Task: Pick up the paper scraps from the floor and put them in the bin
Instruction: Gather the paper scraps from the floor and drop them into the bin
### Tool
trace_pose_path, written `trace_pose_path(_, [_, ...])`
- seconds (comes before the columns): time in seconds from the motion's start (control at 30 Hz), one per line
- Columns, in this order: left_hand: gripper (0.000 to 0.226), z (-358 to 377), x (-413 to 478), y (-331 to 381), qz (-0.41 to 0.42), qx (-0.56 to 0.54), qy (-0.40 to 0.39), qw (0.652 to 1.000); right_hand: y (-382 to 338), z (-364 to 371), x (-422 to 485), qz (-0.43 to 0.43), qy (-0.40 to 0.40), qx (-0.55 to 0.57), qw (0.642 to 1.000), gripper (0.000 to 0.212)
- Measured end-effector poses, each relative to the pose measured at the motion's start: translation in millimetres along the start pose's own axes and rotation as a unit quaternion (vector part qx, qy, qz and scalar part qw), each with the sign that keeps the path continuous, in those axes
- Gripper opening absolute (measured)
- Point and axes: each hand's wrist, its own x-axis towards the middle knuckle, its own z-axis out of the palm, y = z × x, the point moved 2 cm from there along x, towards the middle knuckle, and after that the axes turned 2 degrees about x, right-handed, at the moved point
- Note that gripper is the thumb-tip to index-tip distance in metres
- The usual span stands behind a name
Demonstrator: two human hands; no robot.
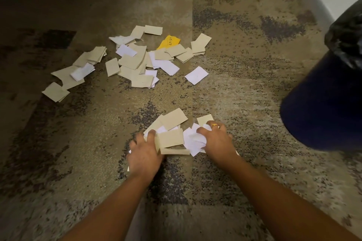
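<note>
A: How far along is the clean-up?
B: Early, it seems. The left hand (144, 152) and right hand (214, 139), fingers curled, clutch a small pile of scraps (172, 121) on the carpet (78, 143). A larger scatter (133, 60) lies beyond. The bin (325, 103) stands at right, its inside hidden.

bin (329, 103) cut off by the right edge; writing on the yellow scrap (169, 42) unreadable.

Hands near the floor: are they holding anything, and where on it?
Yes. The left hand grips the tan scraps by their left edge; the right hand grips the white scraps by their right side.
</note>
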Motion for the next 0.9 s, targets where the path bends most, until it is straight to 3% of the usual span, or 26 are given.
trace_pose_path(0.1, [0.059,-1.0,-5.8,1.3,0.011,-0.002,0.021,1.0,13.2,-0.8,-5.1,0.017,-0.009,0.051,0.998,0.046])
trace_pose_path(0.43, [0.058,-16.7,-20.6,25.2,0.056,-0.035,0.057,0.996,34.2,-7.0,-29.0,0.035,-0.021,0.075,0.996,0.044])
trace_pose_path(0.67, [0.061,-49.2,-29.4,52.1,0.083,-0.089,0.091,0.988,39.9,-54.2,-47.0,0.073,0.083,0.132,0.985,0.042])
trace_pose_path(0.8, [0.061,-76.2,-33.5,78.2,0.122,-0.108,0.118,0.98,45.1,-96.9,-61.9,0.093,0.152,0.21,0.961,0.055])
trace_pose_path(0.9, [0.059,-102.9,-39.2,101.5,0.148,-0.13,0.143,0.97,51.1,-138.1,-72.7,0.089,0.209,0.257,0.939,0.052])
